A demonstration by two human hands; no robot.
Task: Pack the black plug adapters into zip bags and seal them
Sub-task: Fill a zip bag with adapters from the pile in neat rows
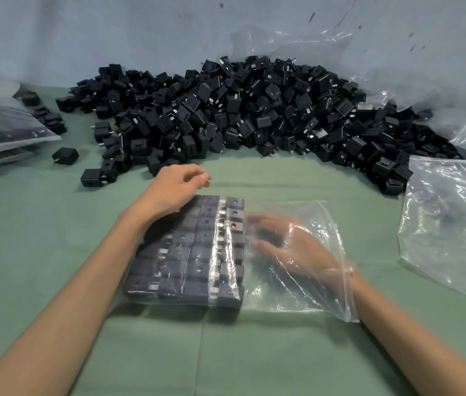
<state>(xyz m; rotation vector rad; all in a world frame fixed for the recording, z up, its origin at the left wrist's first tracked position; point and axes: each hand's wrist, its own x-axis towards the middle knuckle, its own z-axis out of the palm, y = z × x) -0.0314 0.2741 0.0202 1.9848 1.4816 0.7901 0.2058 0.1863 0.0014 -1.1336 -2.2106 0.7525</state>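
A clear zip bag (pixel 306 292) lies on the green table in front of me, its mouth facing right. Several rows of black plug adapters (pixel 194 252) fill its left half, packed flat side by side. My right hand (pixel 286 244) is inside the bag through the mouth, fingers spread and blurred, fingertips near the rightmost row. My left hand (pixel 174 187) rests with its heel on the bag's far left corner, fingers loosely curled and holding nothing. A big heap of loose black adapters (pixel 240 110) spreads across the back of the table.
Filled, closed bags (pixel 3 132) are stacked at the left edge. One stray adapter (pixel 65 154) lies near them. A large crumpled clear bag (pixel 451 224) lies at the right. More clear plastic sheeting (pixel 397 67) stands behind the heap against the wall.
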